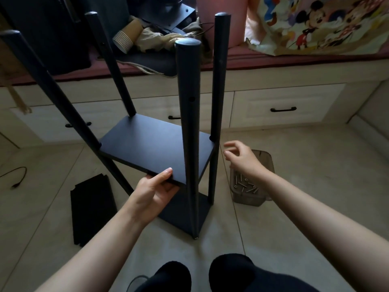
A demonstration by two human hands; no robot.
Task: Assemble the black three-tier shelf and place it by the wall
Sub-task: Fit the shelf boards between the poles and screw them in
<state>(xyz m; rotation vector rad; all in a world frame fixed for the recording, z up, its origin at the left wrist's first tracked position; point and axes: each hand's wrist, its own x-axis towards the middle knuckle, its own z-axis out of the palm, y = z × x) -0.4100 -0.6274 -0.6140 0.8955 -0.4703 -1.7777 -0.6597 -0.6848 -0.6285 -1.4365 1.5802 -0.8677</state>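
Observation:
A black shelf frame stands on the tiled floor with several round posts [188, 114] rising from a bottom board [185, 216]. A middle board [151, 144] sits between the posts. My left hand [155, 190] grips the near edge of that middle board, thumb on top and fingers underneath. My right hand [242, 157] hovers empty to the right of the frame, fingers loosely curled, above a clear plastic tub [252, 192] that holds several screws. Another black board [92, 209] lies flat on the floor to the left.
A low cabinet with drawers [280, 106] runs along the back, topped by a red cushion with paper cups [126, 37], cloth, a black box and a cartoon-print bag [320, 24]. A black cable [14, 175] lies on the floor at left. My knees show at the bottom.

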